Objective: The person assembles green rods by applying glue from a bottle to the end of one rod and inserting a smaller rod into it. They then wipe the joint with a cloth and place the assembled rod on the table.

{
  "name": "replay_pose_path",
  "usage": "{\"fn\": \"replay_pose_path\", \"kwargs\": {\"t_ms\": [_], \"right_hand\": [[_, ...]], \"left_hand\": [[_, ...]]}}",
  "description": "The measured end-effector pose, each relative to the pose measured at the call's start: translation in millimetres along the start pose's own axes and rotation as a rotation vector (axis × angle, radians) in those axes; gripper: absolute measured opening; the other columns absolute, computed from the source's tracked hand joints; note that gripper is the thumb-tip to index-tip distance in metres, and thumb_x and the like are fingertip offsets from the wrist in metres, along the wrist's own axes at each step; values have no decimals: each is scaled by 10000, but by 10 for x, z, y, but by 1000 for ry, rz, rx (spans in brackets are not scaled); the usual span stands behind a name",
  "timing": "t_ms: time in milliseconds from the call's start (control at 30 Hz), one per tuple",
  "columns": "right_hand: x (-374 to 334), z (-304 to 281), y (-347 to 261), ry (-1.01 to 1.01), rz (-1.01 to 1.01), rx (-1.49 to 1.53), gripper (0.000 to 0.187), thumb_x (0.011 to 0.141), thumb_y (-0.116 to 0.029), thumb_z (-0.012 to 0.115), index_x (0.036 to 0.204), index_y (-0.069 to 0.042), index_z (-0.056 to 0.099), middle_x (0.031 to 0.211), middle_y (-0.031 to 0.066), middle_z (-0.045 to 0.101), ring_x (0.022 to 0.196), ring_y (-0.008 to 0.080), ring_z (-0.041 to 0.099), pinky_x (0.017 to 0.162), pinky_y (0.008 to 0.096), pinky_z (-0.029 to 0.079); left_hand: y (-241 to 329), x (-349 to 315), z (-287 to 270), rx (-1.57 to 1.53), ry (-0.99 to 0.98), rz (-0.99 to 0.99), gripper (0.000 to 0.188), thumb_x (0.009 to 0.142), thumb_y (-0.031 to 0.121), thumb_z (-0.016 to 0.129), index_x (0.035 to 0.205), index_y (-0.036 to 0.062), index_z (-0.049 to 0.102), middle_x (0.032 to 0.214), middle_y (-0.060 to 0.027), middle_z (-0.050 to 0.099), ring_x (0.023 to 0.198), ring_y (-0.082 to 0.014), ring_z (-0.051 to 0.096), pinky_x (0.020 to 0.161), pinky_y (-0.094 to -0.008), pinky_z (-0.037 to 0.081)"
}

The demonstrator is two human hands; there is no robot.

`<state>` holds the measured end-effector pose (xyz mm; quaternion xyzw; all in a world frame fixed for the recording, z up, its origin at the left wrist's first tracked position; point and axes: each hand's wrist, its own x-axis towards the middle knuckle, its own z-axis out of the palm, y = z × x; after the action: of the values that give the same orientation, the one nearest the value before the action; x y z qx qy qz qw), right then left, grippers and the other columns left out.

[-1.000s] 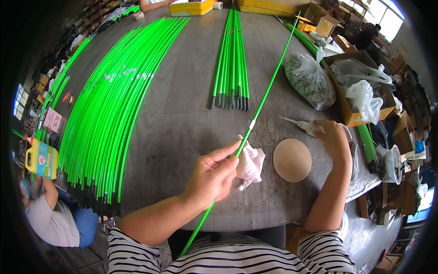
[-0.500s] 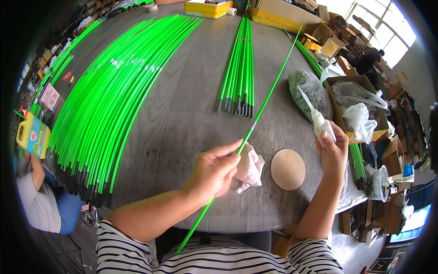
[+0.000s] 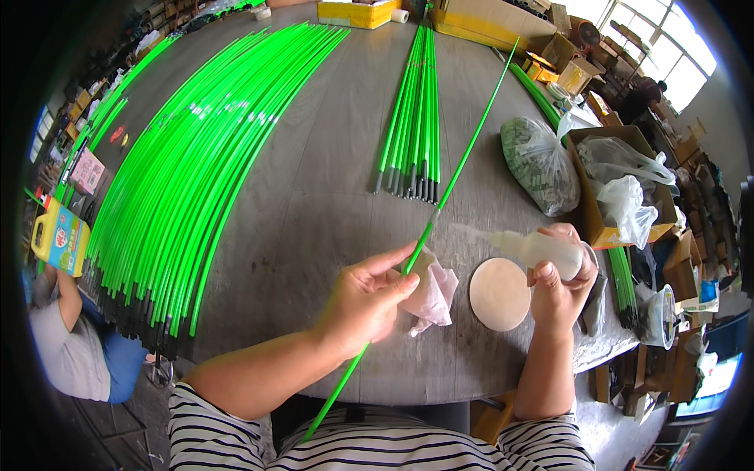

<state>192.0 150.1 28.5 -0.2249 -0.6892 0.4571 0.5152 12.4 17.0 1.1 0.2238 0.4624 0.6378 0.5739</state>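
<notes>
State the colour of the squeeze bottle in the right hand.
The squeeze bottle is translucent white, clearest in the head view.

A workshop crowded with materials: long green rods (image 3: 188,157) lie massed across the left of a broad grey bench (image 3: 314,228), while a clear bag of small parts (image 3: 542,169) and an open cardboard box (image 3: 598,235) sit at right. Cartons (image 3: 577,74) pile up near a large window (image 3: 685,82), upper right; another person (image 3: 71,345) appears lower left.
</notes>
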Motion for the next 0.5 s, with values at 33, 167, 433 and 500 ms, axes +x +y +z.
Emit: {"fn": "replay_pose_path", "kwargs": {"t_ms": [33,167,433,500], "right_hand": [[4,6,-2,-2,-12,-12,397,634,-261,759,855,37,619,767,57,534,657,112,482,540,198,371],[-3,-1,51,-13,-100,-102,397,640,-277,751,830,45,617,707,60,545,635,118,480,549,221,363],[-28,30,12,-16,-109,-127,336,646,-242,742,797,34,624,706,62,575,643,131,474,575,237,369],[-19,29,15,-30,-114,-140,327,645,-237,740,795,31,626,709,61,585,642,133,473,575,239,370]], "left_hand": [[-8,1,-3,-4,-11,12,413,845,63,518,1246,80,421,673,8,484,338,-2,315,279,-178,220],[-14,1,11,16,-27,44,421,836,51,527,1244,80,425,716,16,484,352,8,323,282,-173,221],[-51,0,-6,7,-30,37,418,820,12,537,1226,68,451,760,21,513,597,-27,429,541,-194,351],[-46,-4,-18,-4,-36,30,418,815,2,541,1221,61,458,785,14,539,715,-42,486,667,-204,410]]}}
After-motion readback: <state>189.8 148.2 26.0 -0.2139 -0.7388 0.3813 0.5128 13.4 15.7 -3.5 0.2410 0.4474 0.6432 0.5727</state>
